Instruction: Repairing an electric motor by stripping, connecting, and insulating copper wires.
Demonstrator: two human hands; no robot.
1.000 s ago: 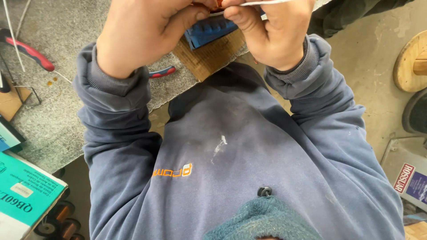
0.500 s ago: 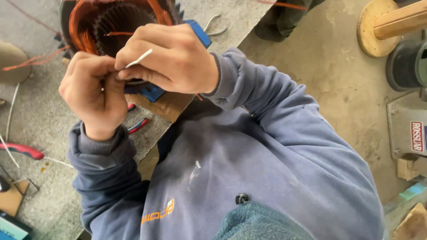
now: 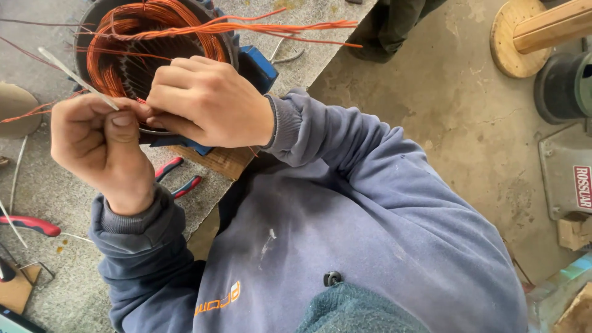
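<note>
1. Fingers of the left hand pinch a thin white flat strip, which slants up and away from the grip.
2. Right hand is curled shut, fingertips meeting the left thumb at the strip's lower end.
3. Round copper-wound motor stator sits just beyond both hands.

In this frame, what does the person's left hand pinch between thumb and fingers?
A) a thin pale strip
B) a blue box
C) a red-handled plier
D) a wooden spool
A: the left hand pinches a thin pale strip that slants up and left beside the copper windings; the red-handled pliers lie untouched on the bench.
</note>
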